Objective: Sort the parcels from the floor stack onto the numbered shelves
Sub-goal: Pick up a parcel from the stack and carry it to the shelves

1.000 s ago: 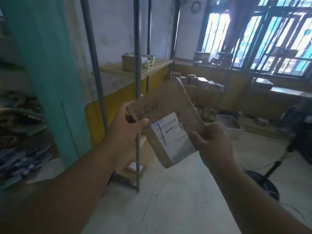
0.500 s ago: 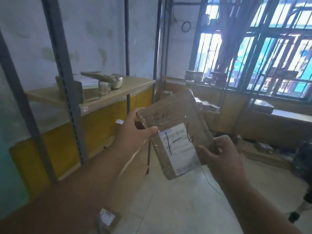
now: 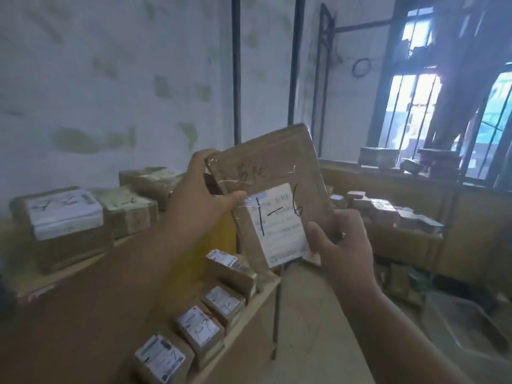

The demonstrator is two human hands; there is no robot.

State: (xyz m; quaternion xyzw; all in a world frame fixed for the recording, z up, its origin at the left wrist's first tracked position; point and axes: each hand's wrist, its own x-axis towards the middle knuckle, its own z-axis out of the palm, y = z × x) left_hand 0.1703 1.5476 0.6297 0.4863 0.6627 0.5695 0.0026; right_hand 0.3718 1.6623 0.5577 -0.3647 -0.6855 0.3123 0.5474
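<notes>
I hold a flat brown cardboard parcel upright in front of me, above the shelf rack. Its white label reads "1-6" in black marker. My left hand grips its upper left edge, thumb across the front. My right hand grips its lower right corner. Below and left, the upper wooden shelf carries several taped parcels. The lower shelf holds a row of small boxes with white labels facing up.
Dark metal uprights of the rack stand against the white wall. Another low shelf with small parcels runs under the barred window at right. A grey plastic tub sits on the concrete floor at lower right.
My view has swung left and closer to the rack: the shelves with parcels now fill the lower left. Both hands still hold the parcel the same way.
</notes>
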